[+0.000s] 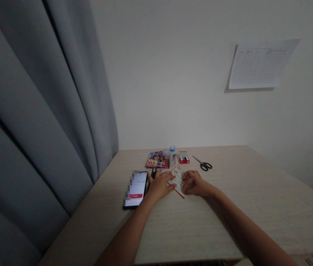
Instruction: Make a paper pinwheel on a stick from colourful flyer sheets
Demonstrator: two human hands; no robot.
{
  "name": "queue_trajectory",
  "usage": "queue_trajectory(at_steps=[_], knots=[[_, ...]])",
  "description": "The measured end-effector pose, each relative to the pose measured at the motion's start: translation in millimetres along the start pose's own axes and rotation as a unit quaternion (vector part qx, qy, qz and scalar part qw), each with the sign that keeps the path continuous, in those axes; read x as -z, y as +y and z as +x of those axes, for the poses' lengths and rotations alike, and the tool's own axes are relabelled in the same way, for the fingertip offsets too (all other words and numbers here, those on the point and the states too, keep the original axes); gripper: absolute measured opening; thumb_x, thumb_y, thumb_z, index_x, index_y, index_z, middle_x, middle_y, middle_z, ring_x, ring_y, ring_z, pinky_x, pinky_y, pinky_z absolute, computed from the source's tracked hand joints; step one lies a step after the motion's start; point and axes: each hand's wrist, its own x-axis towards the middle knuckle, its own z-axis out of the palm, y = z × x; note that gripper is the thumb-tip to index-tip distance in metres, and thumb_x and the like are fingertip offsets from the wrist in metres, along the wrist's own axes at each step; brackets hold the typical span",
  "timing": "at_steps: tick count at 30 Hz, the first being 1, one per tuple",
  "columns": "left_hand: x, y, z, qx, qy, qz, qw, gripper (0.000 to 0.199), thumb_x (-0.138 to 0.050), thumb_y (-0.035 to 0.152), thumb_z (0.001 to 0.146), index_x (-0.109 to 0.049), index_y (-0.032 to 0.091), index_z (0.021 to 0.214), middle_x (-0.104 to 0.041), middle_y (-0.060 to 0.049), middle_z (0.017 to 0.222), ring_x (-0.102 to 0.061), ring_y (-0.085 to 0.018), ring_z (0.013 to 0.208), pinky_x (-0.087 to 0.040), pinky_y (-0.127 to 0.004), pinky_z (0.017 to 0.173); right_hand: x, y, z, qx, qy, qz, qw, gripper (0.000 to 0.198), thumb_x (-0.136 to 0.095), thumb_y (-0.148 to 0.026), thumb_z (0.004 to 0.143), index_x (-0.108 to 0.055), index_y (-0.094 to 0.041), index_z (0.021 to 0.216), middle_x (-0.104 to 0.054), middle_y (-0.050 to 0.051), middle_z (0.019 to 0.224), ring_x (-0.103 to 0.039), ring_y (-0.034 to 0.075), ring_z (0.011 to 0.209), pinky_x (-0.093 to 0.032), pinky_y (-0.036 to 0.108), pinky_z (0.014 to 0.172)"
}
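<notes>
At the left of the surface (pixel 245 210) lies a phone (pixel 136 190), screen up, its long side slanting away from the person. Just right of it a dark object (pixel 153 173), too hidden to identify, shows beyond the left hand, with a picture-covered packet (pixel 158 159) behind it.

The left hand (pixel 160 186) comes next, palm down, fingers apart, their tips reaching right onto the left part of a printed paper (pixel 178 180) with red edging. A small blue-capped bottle (pixel 172 156) stands farther back.

The paper lies flat or nearly so between the two hands, its visible strip running mostly away from the person and its near red edge slanting down to the right. The left hand is the nearer, overlapping it; its far tip points toward a small red-and-white box (pixel 184 159).

The right hand (pixel 194 183) sits at the paper's right edge, which lies directly left of its curled fingers. They bunch close together; whether they pinch the edge cannot be told. Beyond that hand, scissors (pixel 205 166) lie with their black handles nearer the person.
</notes>
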Motion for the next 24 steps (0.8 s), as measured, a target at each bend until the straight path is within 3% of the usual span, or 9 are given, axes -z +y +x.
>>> queue_trajectory(at_steps=[10, 24], knots=[[-4.5, 2.6, 0.2, -0.009, 0.026, 0.018, 0.999, 0.048, -0.055, 0.056, 0.091, -0.056, 0.043, 0.138, -0.046, 0.001, 0.155, -0.022, -0.037, 0.148, 0.011, -0.078, 0.110, -10.4, 4.7, 0.7, -0.005, 0.068, -0.020, 0.997, 0.009, -0.081, -0.030, 0.071, -0.080, -0.024, 0.078, -0.064, 0.009, 0.112, -0.052, 0.027, 0.115, -0.039, 0.044, 0.106], [-4.2, -0.4, 0.1, -0.004, 0.014, 0.002, 1.000, 0.051, -0.051, 0.063, 0.091, -0.051, 0.049, 0.140, -0.047, 0.006, 0.154, -0.022, -0.039, 0.148, 0.015, -0.082, 0.104, -2.4, 1.7, 0.9, 0.002, 0.010, -0.021, 1.000, 0.011, -0.082, -0.029, 0.070, -0.081, -0.026, 0.080, -0.064, 0.008, 0.114, -0.051, 0.028, 0.118, -0.033, 0.047, 0.109]])
